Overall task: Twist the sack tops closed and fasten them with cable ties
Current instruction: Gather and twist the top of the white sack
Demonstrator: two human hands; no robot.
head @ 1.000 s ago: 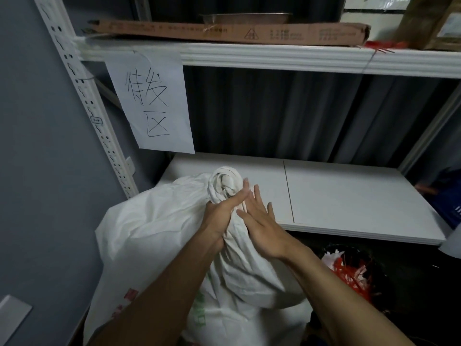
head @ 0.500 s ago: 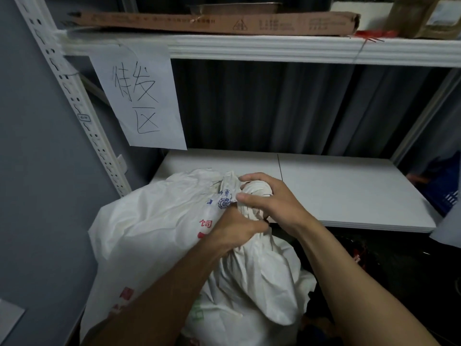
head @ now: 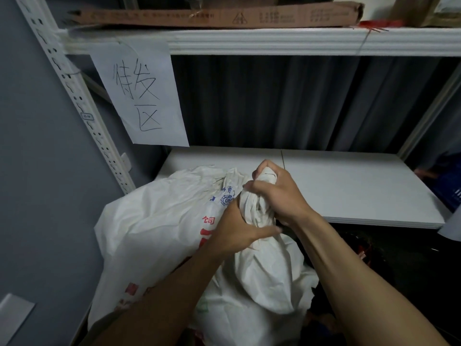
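A white metal rack (head: 74, 96) fills the view, standing against a grey wall (head: 37, 196) with a dark pleated curtain (head: 299, 101) behind it. Its upper shelf (head: 274, 41) carries a long flat cardboard box (head: 199, 17). The lower shelf (head: 349, 186) is a pale board.

A large white sack (head: 154, 233) stands in front of the lower shelf's left end, between the wall and the person's arms. It bulges full, but what is inside is hidden. The cloth is woven and creased, with blue and red printing near the top and more red printing low on its side. A second fold of white cloth (head: 269, 278) hangs below the hands.

A sheet of paper (head: 139, 96) with handwritten characters hangs from the upper shelf's left end.

The sack top (head: 252, 208) is gathered into a tight, ropy neck, just over the shelf's front edge. The right hand (head: 277, 193) grips the end of that neck, fingers curled tightly round it. The left hand (head: 237, 233) wraps the neck just below, thumb stretched across the front, its other fingers hidden behind the cloth. The two hands nearly touch.
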